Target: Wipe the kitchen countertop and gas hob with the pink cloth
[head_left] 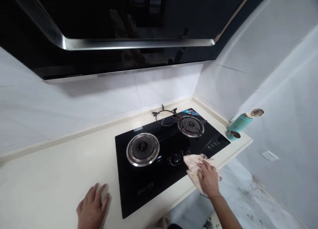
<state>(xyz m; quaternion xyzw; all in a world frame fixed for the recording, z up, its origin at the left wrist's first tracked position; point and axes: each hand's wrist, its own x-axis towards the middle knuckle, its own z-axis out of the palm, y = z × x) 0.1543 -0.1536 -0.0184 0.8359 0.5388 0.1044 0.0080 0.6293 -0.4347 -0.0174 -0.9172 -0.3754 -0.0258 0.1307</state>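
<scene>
My right hand (pixel 208 176) grips a pale, stained cloth (pixel 195 167) at the front right edge of a black glass gas stove (pixel 134 179). Part of the cloth lies over the glass by the control knobs (pixel 175 158), and part hangs past the counter's front edge. On the cream countertop (pixel 62 166), left of the stove, my left hand (pixel 91 207) rests with its fingers spread and nothing in it. The left burner (pixel 143 149) has no pot stand on it. A loose pot stand (pixel 166 118) lies at the stove's back edge, and the right burner (pixel 190 125) carries its own.
A black range hood (pixel 131 62) hangs low over the stove. At the counter's right end, a turquoise thermos (pixel 239 123) with a raised lid leans toward the wall, beside a small turquoise cup (pixel 234 135). A white socket plate (pixel 269 156) is on the right wall.
</scene>
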